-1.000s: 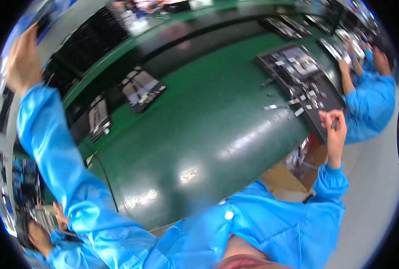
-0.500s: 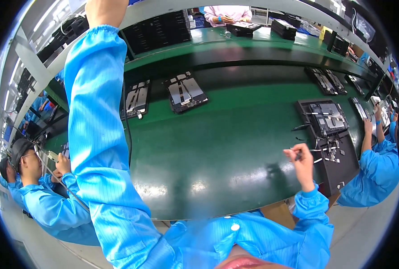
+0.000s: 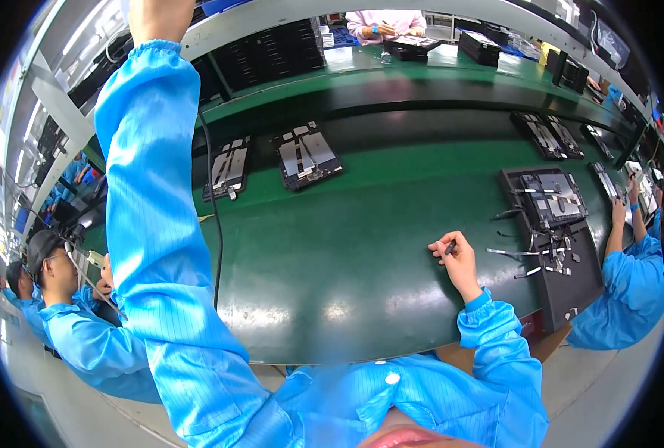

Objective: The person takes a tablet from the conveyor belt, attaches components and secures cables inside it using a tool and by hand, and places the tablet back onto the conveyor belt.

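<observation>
My left arm reaches up across the left of the view, and my left hand (image 3: 160, 21) is cut off by the top edge beside the rack's metal rail, so its fingers are hidden. Over the right half of the green bench (image 3: 332, 246), my right hand (image 3: 457, 261) is closed on a small dark object (image 3: 450, 247), too small to name. To its right lies a black tray (image 3: 571, 287) with an opened tablet-like device (image 3: 554, 198) and several small flex cables and parts (image 3: 553, 252). Two more opened devices lie farther back: one (image 3: 308, 155) and its neighbour (image 3: 229, 168).
A black cable (image 3: 214, 201) hangs down beside my left sleeve. More opened devices (image 3: 547, 136) lie at the back right. A co-worker in blue (image 3: 78, 328) sits at left, another (image 3: 630, 280) at right. Across the bench, a person in pink (image 3: 384, 24) works near stacked black trays (image 3: 272, 56).
My right hand has moved left, away from the black tray, with the small dark object still in it. My left arm has shifted slightly left and stays raised.
</observation>
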Available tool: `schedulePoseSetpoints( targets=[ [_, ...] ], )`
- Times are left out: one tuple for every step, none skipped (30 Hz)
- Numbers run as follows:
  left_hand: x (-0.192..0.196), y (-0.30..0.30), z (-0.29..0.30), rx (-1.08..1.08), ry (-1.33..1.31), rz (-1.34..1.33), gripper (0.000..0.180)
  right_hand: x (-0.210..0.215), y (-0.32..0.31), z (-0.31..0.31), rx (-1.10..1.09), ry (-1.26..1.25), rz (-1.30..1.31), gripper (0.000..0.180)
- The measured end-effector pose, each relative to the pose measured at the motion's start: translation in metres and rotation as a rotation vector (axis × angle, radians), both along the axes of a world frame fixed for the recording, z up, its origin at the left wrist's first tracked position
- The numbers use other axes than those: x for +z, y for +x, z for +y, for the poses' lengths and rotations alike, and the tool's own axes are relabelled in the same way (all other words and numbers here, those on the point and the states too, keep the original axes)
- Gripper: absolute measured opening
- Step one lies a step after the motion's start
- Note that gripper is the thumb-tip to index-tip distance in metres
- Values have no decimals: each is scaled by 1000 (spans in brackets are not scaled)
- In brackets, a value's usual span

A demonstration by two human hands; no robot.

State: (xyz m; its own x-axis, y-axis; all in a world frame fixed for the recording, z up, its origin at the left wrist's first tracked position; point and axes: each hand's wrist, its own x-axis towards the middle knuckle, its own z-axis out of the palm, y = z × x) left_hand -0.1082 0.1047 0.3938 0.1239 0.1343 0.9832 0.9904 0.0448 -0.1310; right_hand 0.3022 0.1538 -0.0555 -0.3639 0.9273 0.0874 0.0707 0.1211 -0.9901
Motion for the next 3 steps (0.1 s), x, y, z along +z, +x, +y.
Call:
schedulePoseSetpoints(
  targets=[
    [1,11,-3,-5,-3,1,23,-1,1,1,0,1,2,13],
    [5,21,-12,-643,-193,-287,23,-1,2,1,-8,-2,-4,14],
    [11,37,-27,-1274,-383,-578,23,0,2,2,-10,-4,-10,15]
  ],
)
